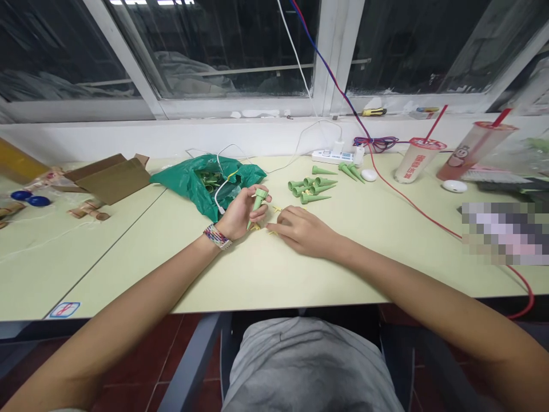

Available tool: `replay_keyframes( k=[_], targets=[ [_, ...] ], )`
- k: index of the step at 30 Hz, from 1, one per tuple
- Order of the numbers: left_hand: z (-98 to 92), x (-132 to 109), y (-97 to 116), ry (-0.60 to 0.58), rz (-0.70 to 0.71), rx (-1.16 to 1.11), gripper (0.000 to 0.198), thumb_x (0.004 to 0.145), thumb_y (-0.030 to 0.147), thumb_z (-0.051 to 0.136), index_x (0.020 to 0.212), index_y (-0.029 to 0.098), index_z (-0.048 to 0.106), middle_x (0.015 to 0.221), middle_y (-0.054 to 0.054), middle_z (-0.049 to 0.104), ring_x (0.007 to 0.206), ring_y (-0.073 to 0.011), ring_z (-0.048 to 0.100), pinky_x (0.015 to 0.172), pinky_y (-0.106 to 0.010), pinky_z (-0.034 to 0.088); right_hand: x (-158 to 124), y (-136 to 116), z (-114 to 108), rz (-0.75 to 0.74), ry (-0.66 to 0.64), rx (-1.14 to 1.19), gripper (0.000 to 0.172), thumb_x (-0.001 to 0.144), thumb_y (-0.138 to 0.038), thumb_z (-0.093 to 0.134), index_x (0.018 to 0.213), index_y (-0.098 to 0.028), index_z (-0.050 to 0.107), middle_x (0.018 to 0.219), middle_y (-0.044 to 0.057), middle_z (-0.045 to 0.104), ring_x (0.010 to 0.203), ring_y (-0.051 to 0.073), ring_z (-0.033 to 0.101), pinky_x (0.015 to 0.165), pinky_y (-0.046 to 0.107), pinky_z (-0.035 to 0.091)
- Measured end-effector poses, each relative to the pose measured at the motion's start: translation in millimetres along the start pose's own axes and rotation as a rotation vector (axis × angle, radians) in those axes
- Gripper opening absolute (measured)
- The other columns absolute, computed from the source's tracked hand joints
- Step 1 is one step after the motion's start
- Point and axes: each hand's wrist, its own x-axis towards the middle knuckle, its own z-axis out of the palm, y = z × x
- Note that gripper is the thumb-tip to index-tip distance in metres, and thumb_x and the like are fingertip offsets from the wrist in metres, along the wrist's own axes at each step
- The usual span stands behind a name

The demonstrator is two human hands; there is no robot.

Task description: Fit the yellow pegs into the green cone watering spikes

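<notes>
Firmly, left hand [239, 214] around green spike [258, 201], right hand [302, 232] open

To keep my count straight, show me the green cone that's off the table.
The green plastic cone gripped tip-down in the left hand; the other loose cones lie on the tabletop.

A patch on the right [505, 233] was blurred past reading (just coloured squares), and the tiny yellow bits [277, 209] were too small to name.
</notes>
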Motion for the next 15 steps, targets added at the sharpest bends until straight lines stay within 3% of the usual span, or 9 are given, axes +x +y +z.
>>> replay_keyframes(
  k=[5, 15],
  targets=[
    [-0.6, 0.8, 0.1, 0.054, 0.016, -0.010, 0.014, 0.086, 0.028, 0.060, 0.096, 0.018, 0.064, 0.082, -0.002, 0.064, 0.043, -0.0061, 0.037, 0.038, -0.019, 0.026, -1.5, 0.7, 1.7, -0.011, -0.046, 0.004, 0.026, 0.105, -0.015, 0.044, 0.105, -0.016, 0.071, 0.101, 0.014, 0.063, 0.103, 0.028, 0.052, 0.094, 0.043, 0.046],
    [3.7, 2.8, 2.0, 0.092, 0.034, 0.059, 0.025, 0.086, 0.035, 0.067, 0.105, 0.020, 0.065, 0.087, -0.001, 0.067, 0.050, -0.0087, 0.047, 0.044, -0.022, 0.037, -3.1, 6.1, -2.0, 0.069, -0.020, 0.129, 0.016, 0.101, -0.019, 0.055, 0.098, -0.018, 0.070, 0.096, 0.010, 0.065, 0.097, 0.026, 0.054, 0.091, 0.042, 0.047]
  ],
)
